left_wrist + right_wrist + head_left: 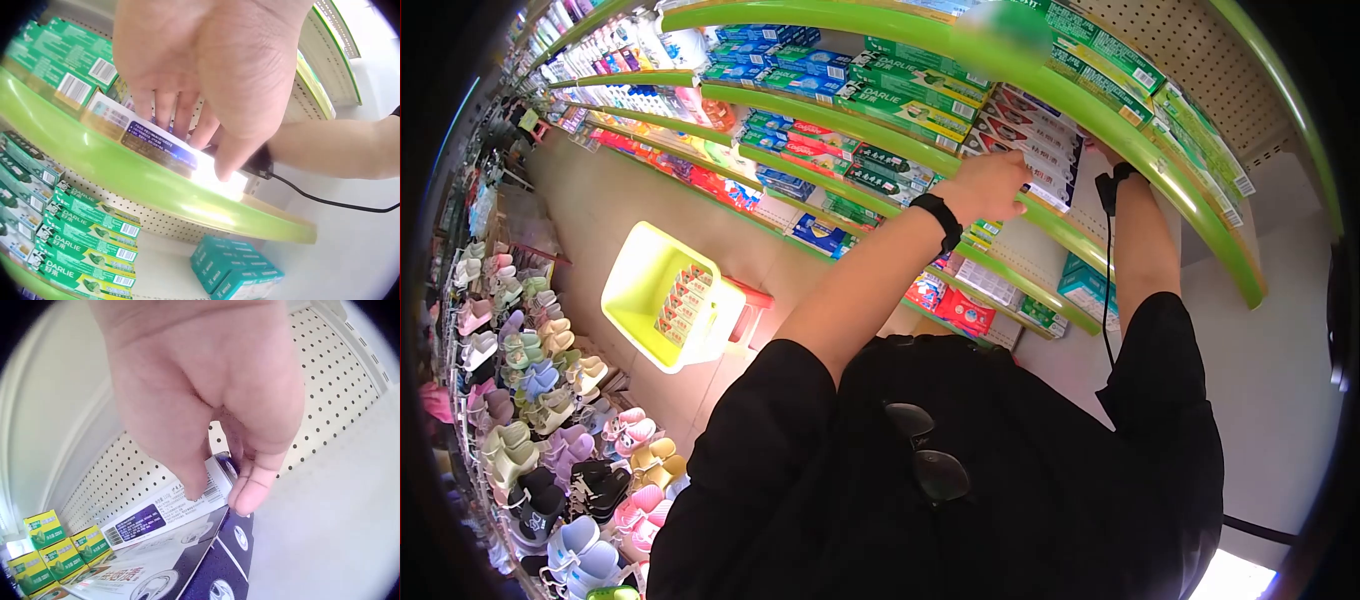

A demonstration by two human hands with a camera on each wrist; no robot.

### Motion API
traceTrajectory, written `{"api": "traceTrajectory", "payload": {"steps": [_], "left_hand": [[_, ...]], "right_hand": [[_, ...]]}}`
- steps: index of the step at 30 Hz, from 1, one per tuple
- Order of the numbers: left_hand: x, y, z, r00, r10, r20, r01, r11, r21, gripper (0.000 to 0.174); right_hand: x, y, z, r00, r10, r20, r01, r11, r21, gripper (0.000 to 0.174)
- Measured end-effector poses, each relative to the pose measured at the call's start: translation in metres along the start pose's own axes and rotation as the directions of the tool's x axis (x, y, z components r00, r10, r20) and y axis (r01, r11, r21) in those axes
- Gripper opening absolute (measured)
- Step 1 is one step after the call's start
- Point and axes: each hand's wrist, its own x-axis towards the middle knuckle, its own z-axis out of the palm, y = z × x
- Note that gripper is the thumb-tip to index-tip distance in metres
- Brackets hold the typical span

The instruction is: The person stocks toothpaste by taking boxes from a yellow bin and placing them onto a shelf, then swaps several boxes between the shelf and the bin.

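Note:
White-and-purple toothpaste boxes (1025, 140) lie in a row on a green-edged shelf. My left hand (990, 185) reaches over the near end of the row; in the left wrist view its extended fingers (181, 112) go down past the top edge of a box (144, 134), and the thumb is near the shelf lip. At the other side of the row, partly hidden behind an upper shelf edge in the head view, is my right hand (1105, 155). The right wrist view shows its thumb and fingers (256, 484) pinching the corner of a toothpaste box (169, 509).
Green Darlie boxes (910, 100) stand beside the row, and teal boxes (1085, 285) sit on a lower shelf. A cable (1109, 290) hangs from the right wrist. On a red stool (750, 310) behind is a yellow bin (625, 310) holding several boxes. Slippers (540, 380) line the opposite side.

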Motion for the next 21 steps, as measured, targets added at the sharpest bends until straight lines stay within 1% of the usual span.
{"api": "traceTrajectory", "payload": {"steps": [1,2,4,6,10,11,13,14,16,19,20,21], "left_hand": [[0.001,-0.003,0.004,1.0,-0.003,-0.004,0.003,1.0,-0.001,0.051],[0.002,-0.006,0.008,0.999,0.014,-0.033,-0.015,1.0,-0.018,0.05],[0.0,-0.007,0.007,0.998,0.021,-0.061,-0.023,0.999,-0.039,0.05],[0.002,-0.005,0.006,1.0,0.008,-0.019,-0.009,0.999,-0.038,0.05],[0.003,-0.003,0.004,1.0,-0.03,-0.003,0.029,0.999,-0.04,0.049],[0.003,-0.003,0.005,1.0,-0.029,-0.004,0.028,0.999,-0.04,0.049],[0.004,-0.005,0.006,1.0,-0.027,-0.008,0.027,0.999,-0.038,0.049],[0.004,-0.005,0.007,0.999,-0.028,-0.015,0.028,0.999,-0.04,0.049],[0.004,-0.005,0.008,0.999,-0.024,-0.025,0.023,0.999,-0.042,0.048],[0.004,-0.003,0.005,0.999,-0.013,-0.037,0.012,0.999,-0.045,0.048],[0.004,-0.002,0.004,1.0,-0.02,-0.014,0.02,0.999,-0.031,0.048],[0.003,-0.002,0.005,1.0,-0.029,0.008,0.029,0.999,-0.018,0.048]], "right_hand": [[0.011,0.013,-0.002,1.0,0.019,0.014,-0.02,0.996,0.084,0.03],[0.024,0.024,-0.005,1.0,0.018,0.022,-0.02,0.996,0.082,0.03],[0.032,0.03,-0.001,1.0,0.004,0.029,-0.004,1.0,-0.009,0.031],[0.037,0.036,0.0,0.999,-0.009,0.033,0.012,0.994,-0.105,0.031],[0.043,0.034,0.002,0.998,-0.048,0.041,0.058,0.955,-0.292,0.032],[0.043,0.033,0.003,0.998,-0.05,0.045,0.061,0.954,-0.295,0.032],[0.038,0.028,0.007,1.0,0.009,0.008,-0.006,0.952,-0.306,0.033],[0.034,0.026,0.008,1.0,0.007,0.007,-0.005,0.952,-0.307,0.033],[0.031,0.031,0.01,0.995,-0.101,0.026,0.103,0.897,-0.429,0.035],[0.031,0.04,0.012,0.962,-0.259,0.085,0.257,0.762,-0.594,0.041],[0.031,0.046,0.013,0.961,-0.262,0.087,0.261,0.759,-0.597,0.041],[0.029,0.051,0.015,0.948,-0.304,0.098,0.306,0.78,-0.546,0.049]]}}
